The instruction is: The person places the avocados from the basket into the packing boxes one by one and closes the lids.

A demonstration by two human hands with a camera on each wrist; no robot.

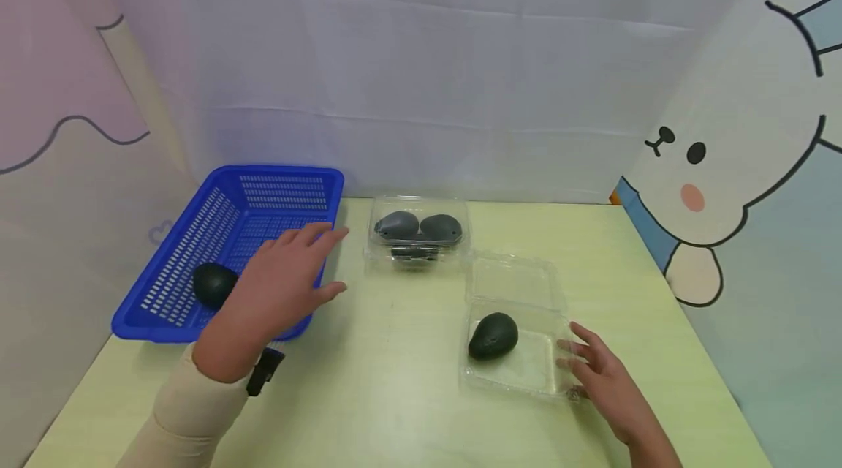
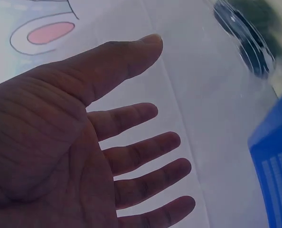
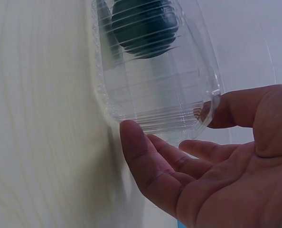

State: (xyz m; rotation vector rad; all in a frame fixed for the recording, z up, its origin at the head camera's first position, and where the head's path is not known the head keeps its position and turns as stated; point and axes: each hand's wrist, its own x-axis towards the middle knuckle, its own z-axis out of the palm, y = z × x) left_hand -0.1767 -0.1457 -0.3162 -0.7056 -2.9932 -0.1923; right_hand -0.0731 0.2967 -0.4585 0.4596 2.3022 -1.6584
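Note:
My left hand (image 1: 283,278) hovers over the right side of the blue basket (image 1: 226,177), fingers spread and palm bare in the left wrist view. A dark avocado (image 1: 213,285) lies in the basket, partly hidden by my wrist. At the right, my right hand (image 1: 608,384) grips the end of an open clear plastic clamshell box (image 1: 536,362). In the right wrist view its fingers (image 3: 136,142) curl round the box's end wall. One dark avocado (image 1: 493,336) lies in the left half of that box, whose lid (image 1: 513,281) is folded back, away from me.
Farther back, a closed clear box (image 1: 417,205) with several avocados stands near the white cloth backdrop (image 1: 421,88). All of these things are on a pale wooden table (image 1: 388,395). Cartoon-printed cloth (image 1: 723,183) borders the table's right side.

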